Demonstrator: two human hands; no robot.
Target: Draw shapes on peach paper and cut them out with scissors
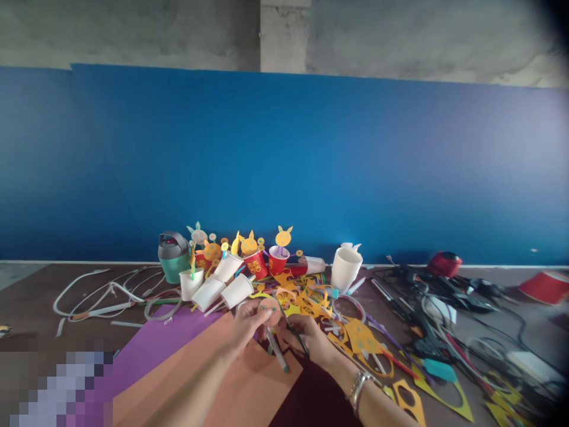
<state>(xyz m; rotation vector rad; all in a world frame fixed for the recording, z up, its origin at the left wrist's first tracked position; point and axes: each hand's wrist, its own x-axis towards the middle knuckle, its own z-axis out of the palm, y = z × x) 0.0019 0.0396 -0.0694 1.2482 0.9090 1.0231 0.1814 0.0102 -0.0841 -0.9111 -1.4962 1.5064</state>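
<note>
Left hand [246, 329] pinching paper disc [269, 312], right hand [309, 341] beside

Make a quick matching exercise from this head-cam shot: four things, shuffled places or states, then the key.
Things
1. Teal flask with grey lid
2. Metal bracelet
3. Left hand
4. Purple paper sheet

Places or states
A. Pinching a round paper disc
B. Lying flat beside an orange sheet
C. Around the right wrist
D. Standing near the blue wall

Pairs: 1-D, 2-C, 3-A, 4-B
</note>
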